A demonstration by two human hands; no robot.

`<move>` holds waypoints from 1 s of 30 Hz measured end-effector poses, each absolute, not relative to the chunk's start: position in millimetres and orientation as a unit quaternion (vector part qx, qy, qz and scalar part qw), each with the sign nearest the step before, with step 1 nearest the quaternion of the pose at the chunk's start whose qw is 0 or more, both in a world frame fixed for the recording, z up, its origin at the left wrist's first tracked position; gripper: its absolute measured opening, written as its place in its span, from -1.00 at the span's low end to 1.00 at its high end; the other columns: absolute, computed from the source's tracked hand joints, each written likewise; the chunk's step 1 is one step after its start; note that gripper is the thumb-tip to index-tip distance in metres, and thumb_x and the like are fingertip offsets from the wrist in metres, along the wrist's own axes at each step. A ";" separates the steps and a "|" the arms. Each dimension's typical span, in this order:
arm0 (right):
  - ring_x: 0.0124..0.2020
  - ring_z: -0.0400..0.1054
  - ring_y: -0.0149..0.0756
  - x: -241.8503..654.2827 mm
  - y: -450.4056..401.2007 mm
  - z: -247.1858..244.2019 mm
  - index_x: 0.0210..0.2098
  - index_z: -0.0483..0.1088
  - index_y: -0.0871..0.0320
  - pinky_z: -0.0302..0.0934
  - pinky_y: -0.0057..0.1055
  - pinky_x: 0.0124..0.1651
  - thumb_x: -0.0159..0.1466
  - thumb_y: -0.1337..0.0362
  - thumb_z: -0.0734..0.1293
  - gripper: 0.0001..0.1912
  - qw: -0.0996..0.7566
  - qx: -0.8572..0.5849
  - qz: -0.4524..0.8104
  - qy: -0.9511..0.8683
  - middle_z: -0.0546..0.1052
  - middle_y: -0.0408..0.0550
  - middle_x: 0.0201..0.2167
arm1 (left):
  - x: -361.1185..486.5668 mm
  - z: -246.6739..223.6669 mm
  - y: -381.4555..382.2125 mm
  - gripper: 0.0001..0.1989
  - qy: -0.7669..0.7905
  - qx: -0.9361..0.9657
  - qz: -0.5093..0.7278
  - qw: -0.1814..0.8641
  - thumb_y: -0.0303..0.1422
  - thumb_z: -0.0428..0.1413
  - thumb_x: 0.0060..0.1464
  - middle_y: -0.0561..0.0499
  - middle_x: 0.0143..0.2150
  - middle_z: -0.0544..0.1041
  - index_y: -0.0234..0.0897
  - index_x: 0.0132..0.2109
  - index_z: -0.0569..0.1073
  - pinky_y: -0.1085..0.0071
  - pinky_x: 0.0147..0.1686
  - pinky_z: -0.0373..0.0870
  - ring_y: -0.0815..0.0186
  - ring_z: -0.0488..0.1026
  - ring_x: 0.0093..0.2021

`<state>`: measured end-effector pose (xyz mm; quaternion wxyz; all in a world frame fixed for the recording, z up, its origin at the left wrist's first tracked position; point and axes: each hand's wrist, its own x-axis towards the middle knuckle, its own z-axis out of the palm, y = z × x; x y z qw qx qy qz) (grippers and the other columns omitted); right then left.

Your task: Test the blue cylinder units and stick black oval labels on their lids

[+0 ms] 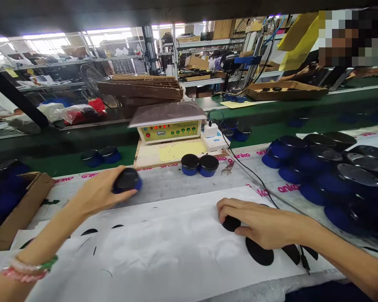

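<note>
My left hand (105, 191) is closed around a short round blue part with a black top (126, 180), held tilted above the table. My right hand (255, 220) is over a white backing sheet (164, 251). Its fingers and thumb are curled on a black round sticker (230, 223), whose far part the hand hides. Just below that hand lies another black round sticker (261, 251) on the sheet. Two more blue parts (199, 164) stand side by side on the table ahead, black tops up.
Many blue parts (321, 167) are heaped at the right. A cardboard box (28, 205) holds more at the left. A control box with lit lamps (170, 128) stands ahead, beside a white power strip (214, 140). A black cable (255, 176) crosses the right side. A co-worker's hand (308, 73) shows behind.
</note>
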<state>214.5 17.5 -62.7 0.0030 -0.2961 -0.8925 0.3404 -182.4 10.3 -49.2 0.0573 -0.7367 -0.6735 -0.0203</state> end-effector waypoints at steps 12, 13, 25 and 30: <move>-0.18 0.34 -0.24 199.7 35.8 -59.1 -0.17 0.28 0.08 0.14 -0.42 -0.26 0.03 0.59 0.27 -0.58 -0.069 -0.217 0.296 -0.928 0.37 -0.13 -0.19 | -20.2 -109.4 -11.4 -0.45 -0.395 -0.890 -0.201 -0.111 -0.08 0.09 0.10 -0.20 0.08 0.39 -0.32 0.12 0.24 0.22 0.04 0.33 0.13 0.33 0.08; -0.17 0.34 -0.25 199.9 35.3 -59.9 -0.17 0.27 0.09 0.14 -0.43 -0.25 0.04 0.60 0.27 -0.59 -0.062 -0.209 0.290 -0.932 0.37 -0.13 -0.20 | -17.6 -112.9 -15.6 -0.44 -0.383 -0.893 -0.191 -0.140 -0.05 0.10 0.07 -0.17 0.06 0.41 -0.30 0.10 0.25 0.23 0.00 0.37 0.14 0.36 0.04; -0.44 0.31 -0.29 258.0 10.2 -52.0 -0.35 0.35 0.05 0.15 -0.37 -0.43 0.26 0.43 0.20 -0.84 0.119 -0.277 0.096 -0.948 0.43 -0.13 -0.44 | -14.7 -93.7 0.2 -0.62 -0.360 -0.921 -0.142 -0.044 -0.09 0.01 0.16 -0.17 -0.07 0.48 -0.33 -0.11 0.42 0.22 -0.15 0.44 0.13 0.42 -0.09; -0.39 0.41 -0.23 270.5 -14.9 -35.7 -0.30 0.38 -0.06 0.30 -0.33 -0.29 0.21 0.27 0.34 -0.92 0.326 -0.408 0.138 -0.842 0.50 -0.15 -0.43 | 8.4 -59.6 74.5 -0.47 -0.412 -0.904 -0.106 0.027 -0.46 0.13 0.07 -0.21 0.21 0.25 -0.21 0.19 0.22 0.01 0.15 0.15 0.00 0.21 0.20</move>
